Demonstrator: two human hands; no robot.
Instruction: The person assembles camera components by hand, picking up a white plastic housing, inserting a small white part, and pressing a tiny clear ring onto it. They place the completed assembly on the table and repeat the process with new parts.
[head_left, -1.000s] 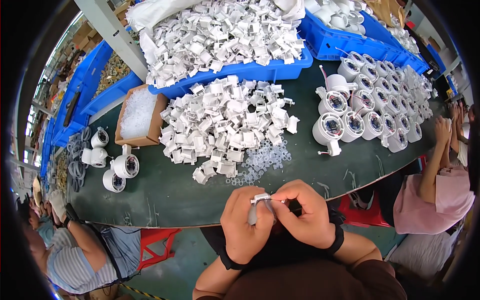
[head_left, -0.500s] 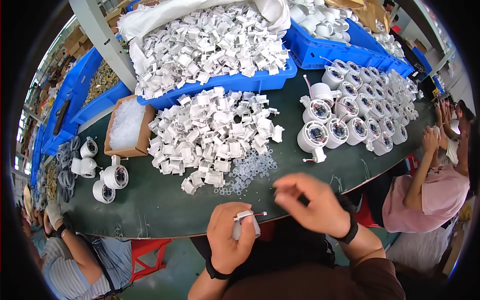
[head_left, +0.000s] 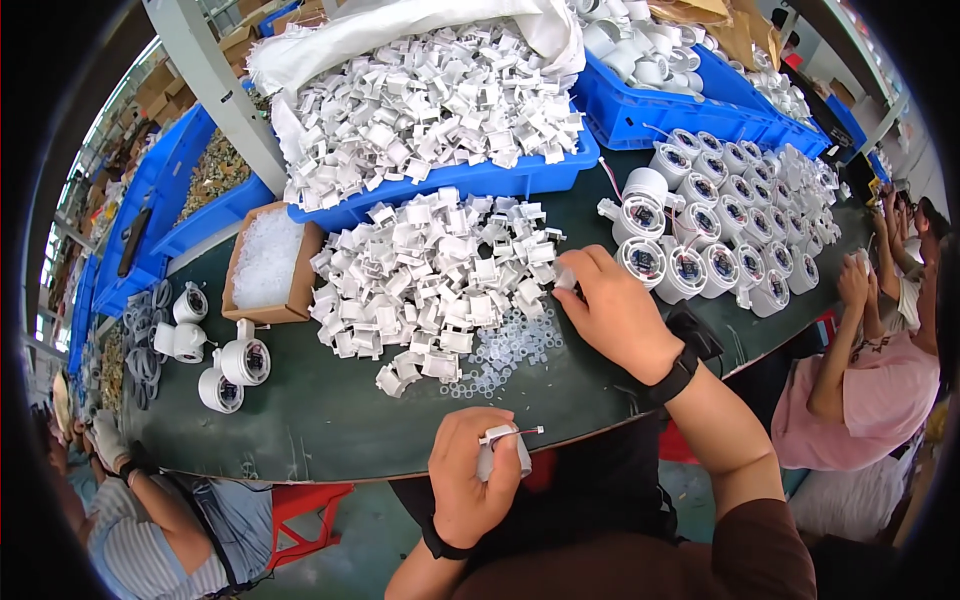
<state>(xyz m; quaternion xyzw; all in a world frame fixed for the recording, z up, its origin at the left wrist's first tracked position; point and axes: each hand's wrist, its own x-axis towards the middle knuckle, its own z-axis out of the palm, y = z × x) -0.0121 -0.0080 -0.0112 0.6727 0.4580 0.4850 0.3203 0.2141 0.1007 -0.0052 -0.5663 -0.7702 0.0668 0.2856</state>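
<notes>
In front of me, near the table's edge, my left hand (head_left: 468,475) is wrapped round a white cylindrical plastic housing (head_left: 512,455). A thin wire with a small white plug (head_left: 538,430) sticks out of its top toward the right. Further out, my right hand (head_left: 622,318) has its thumb and fingers closed on a small white plastic bracket (head_left: 566,274), at the right edge of a heap of similar brackets (head_left: 420,270). Just below that heap lie many small translucent rings (head_left: 505,352), left of my right wrist.
Rows of white round housings (head_left: 720,270) with circuit boards stand at the right. Behind the heap is a blue bin (head_left: 490,182) full of brackets. A cardboard box (head_left: 300,255) of clear pieces, several loose housings (head_left: 245,362) and grey rings (head_left: 143,345) are left. Co-workers sit on both sides.
My right hand has moved up and away from me to the heap's right edge and closed on a bracket. My left hand keeps its hold on the housing. The view has shifted slightly.
</notes>
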